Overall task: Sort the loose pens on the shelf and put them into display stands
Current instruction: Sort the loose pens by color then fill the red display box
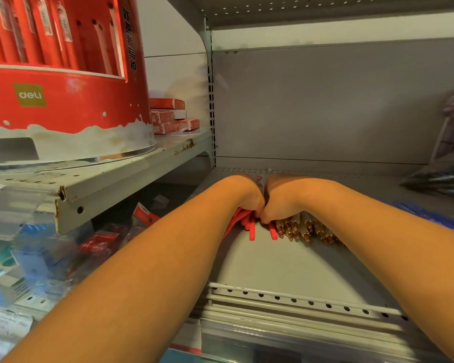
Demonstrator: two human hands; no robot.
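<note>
Two bare forearms are stretched into a grey metal shelf [286, 263], and the hands are met side by side toward its far middle, knuckles touching. The left hand [247, 196] is seen from behind, its fingers curled down round a bundle of red pens [243, 221], whose near ends fan out from under it onto the shelf floor. The right hand [277, 199] is bent down just right of it, fingertips set on the shelf where one single red pen [273, 231] lies. Whether that pen or anything else is gripped by this hand cannot be told, since the fingers are hidden beneath the palm.

Just right of the right hand, a row of white pens [305, 227] with gold-coloured tips is laid loose on the shelf, tips pointed toward the near edge. Further right, partly covered by the right forearm, some blue items [430, 217] are seen, blurred. A dark bag [435, 179] is lying at the far right.

On a higher shelf [110, 176] at the left, a large round red display stand [71, 100] marked "deli" is standing, with red pens held upright in it. Red boxes [168, 117] are stacked behind it.
</note>
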